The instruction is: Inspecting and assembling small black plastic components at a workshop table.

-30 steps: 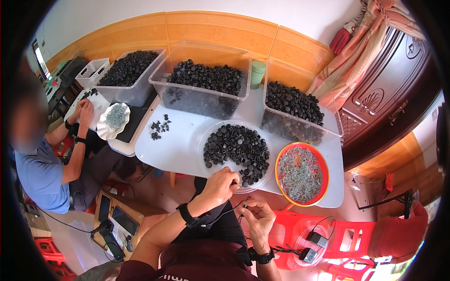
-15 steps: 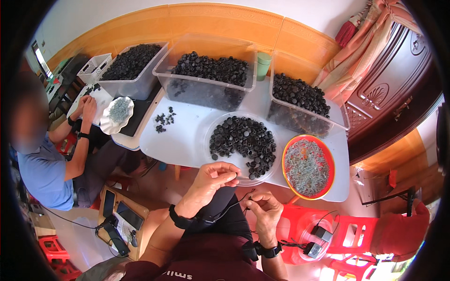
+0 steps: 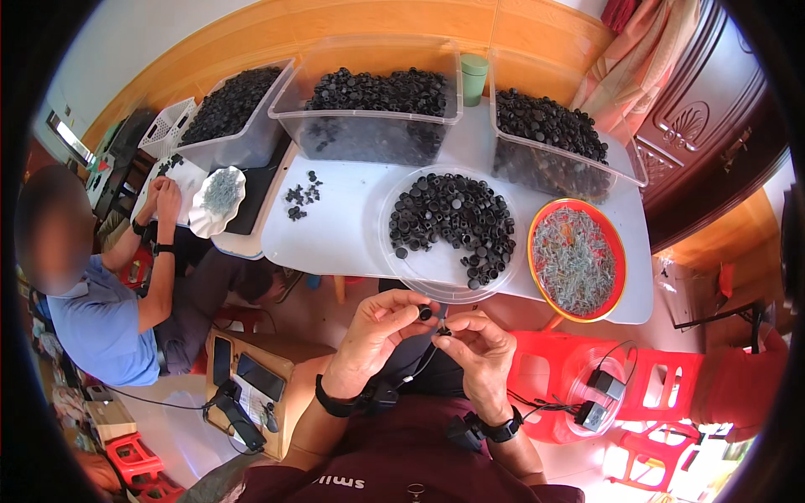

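Note:
Between the thumb and fingers of my left hand (image 3: 373,339) is a small round black cap (image 3: 424,312), its hollow side showing. Close beside it, my right hand (image 3: 485,356) pinches a tiny black piece (image 3: 444,331) whose exact kind is too small to tell. The two pieces are almost together over my lap. Just beyond my hands, a clear round tray (image 3: 384,261) at the table's front edge carries many black caps (image 3: 449,220). To its right stands a red bowl with a yellow rim (image 3: 621,281), full of thin silvery pieces (image 3: 574,260).
Along the back of the white table (image 3: 323,239) stand clear bins (image 3: 366,117) of black parts and a green cup (image 3: 474,77). A few black parts (image 3: 302,197) lie loose. A co-worker (image 3: 109,310) sits left. Red stools (image 3: 537,377) hold cables and adapters at right.
My right hand has come up toward my left, so the two pieces are now close together. The cap in my left hand now shows its hollow side. The view has shifted slightly.

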### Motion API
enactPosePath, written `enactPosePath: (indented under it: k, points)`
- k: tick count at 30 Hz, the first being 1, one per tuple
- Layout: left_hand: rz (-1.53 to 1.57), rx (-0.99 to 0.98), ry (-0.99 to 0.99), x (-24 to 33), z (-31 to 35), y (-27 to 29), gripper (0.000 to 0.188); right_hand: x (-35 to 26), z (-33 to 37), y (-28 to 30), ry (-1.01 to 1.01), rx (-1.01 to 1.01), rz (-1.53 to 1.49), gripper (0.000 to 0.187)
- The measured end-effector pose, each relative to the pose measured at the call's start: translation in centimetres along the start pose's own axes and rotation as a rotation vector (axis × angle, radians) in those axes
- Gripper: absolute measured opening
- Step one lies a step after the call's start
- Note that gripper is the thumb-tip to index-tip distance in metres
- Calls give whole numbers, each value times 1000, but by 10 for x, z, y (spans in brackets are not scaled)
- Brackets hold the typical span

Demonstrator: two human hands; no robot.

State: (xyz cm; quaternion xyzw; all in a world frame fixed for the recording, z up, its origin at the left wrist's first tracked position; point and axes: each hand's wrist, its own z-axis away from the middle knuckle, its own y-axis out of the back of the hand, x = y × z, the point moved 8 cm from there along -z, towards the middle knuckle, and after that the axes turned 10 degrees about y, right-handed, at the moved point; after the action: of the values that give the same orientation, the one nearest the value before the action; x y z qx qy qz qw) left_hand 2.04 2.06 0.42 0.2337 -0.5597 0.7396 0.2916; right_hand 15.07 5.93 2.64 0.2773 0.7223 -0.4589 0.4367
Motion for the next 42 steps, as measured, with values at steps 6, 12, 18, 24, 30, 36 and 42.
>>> enactPosePath:
  k: [6, 12, 18, 24, 30, 36, 42]
  points:
    - [2, -31, 35, -4, 0, 1, 16, -7, -2, -3, 70, -30, 56, 21]
    - [-19, -26, -1, -5, 1, -1, 16, -8, 1, -4, 60, 29, 82, 19]
    - [-46, -25, -7, -4, 1, -3, 16, -18, 1, -2, 218, 25, 375, 21]
    - [-64, -11, 8, -5, 1, -3, 17, -27, 2, -5, 304, -7, 520, 21]
    - [-114, 13, -23, -5, 1, -3, 18, -28, 2, -5, 330, 7, 575, 22]
    - [-276, 47, -79, 0, 4, -7, 19, -36, 2, -9, 335, 11, 655, 22]
    - [-321, 86, -88, 5, 9, -9, 22, -35, 6, -5, 400, 39, 626, 24]
